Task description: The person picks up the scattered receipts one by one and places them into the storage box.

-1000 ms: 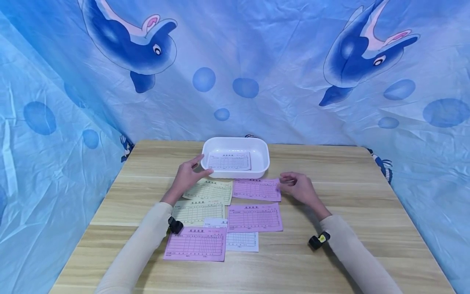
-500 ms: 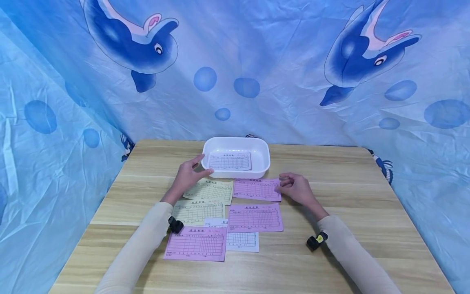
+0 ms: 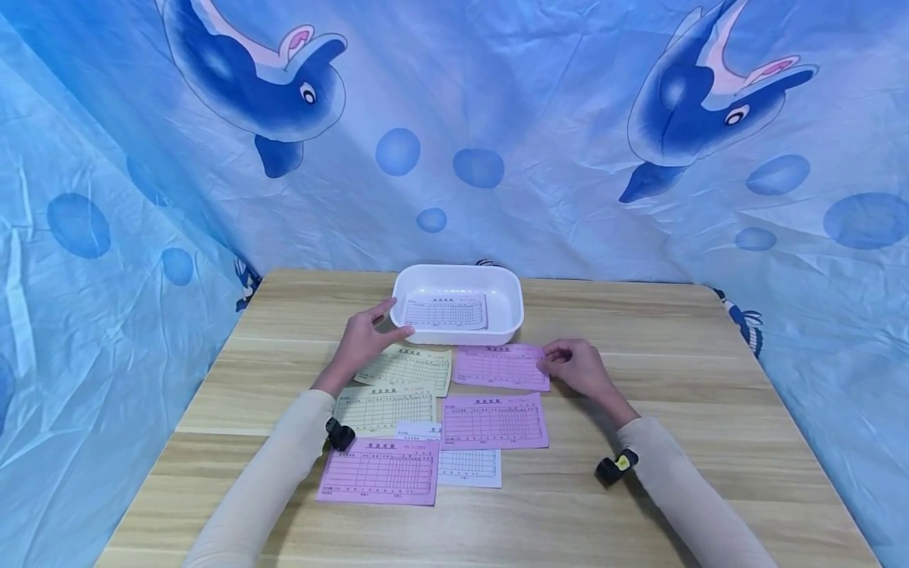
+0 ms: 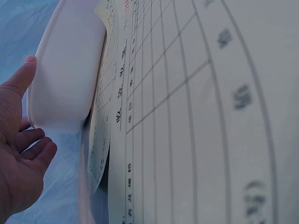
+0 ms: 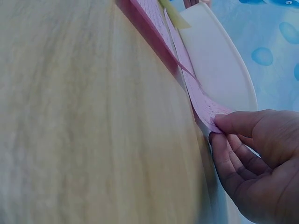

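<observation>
My right hand pinches the right end of a pink receipt slip between thumb and fingers. In the right wrist view that pink slip curves up at the pinched end. At the left end of a white plastic tray, my left hand rests with thumb and fingers curled about the rim. The left wrist view shows its thumb and fingertips at the tray's wall. Inside the tray lies a white receipt slip.
Yellow-green slips lie below the left hand. Two more pink slips and a partly covered white slip lie nearer the front on the wooden table. A blue dolphin-print cloth hangs behind the table.
My right hand has closed on the pink slip's right end, and the slip has shifted slightly right with its end lifted. The left hand stays at the tray.
</observation>
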A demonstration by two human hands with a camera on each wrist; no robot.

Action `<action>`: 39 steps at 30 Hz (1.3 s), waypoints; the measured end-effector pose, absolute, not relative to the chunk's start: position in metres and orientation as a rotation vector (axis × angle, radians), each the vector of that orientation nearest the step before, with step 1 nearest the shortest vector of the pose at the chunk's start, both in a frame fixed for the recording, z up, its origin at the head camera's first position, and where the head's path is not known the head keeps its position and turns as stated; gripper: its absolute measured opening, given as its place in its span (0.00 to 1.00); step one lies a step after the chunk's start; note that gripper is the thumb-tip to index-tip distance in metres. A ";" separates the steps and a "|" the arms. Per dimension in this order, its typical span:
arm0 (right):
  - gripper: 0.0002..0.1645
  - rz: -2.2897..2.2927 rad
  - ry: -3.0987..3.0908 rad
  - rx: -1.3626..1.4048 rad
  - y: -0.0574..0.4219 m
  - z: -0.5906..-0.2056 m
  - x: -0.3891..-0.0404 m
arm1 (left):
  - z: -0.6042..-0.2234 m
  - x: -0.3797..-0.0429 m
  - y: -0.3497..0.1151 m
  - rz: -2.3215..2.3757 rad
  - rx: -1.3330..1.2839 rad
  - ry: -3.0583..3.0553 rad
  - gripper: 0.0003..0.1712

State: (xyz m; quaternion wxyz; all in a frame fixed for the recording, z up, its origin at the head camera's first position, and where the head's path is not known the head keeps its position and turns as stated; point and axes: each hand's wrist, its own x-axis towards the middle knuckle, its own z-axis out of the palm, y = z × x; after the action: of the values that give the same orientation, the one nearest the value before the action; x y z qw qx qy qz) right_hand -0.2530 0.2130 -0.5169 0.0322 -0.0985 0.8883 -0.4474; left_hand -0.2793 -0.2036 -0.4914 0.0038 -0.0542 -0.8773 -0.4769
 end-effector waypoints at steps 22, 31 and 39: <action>0.10 -1.422 2.685 -0.232 0.226 -0.513 -0.247 | -0.489 -0.278 -0.201 -1.494 -0.168 -2.750 0.53; 0.10 -1.431 2.687 -0.238 0.230 -0.505 -0.246 | -0.488 -0.280 -0.201 -1.494 -0.169 -2.752 0.54; 0.09 -1.478 2.666 -0.270 0.232 -0.500 -0.244 | -0.487 -0.279 -0.201 -1.499 -0.174 -2.743 0.53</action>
State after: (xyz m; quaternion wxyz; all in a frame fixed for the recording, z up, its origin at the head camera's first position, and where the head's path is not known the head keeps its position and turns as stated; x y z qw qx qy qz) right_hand -0.2443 0.2321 -0.4999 0.0406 -0.0881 0.8704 -0.4827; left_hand -0.2786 -0.2014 -0.4873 0.0056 -0.0556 -0.8762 -0.4787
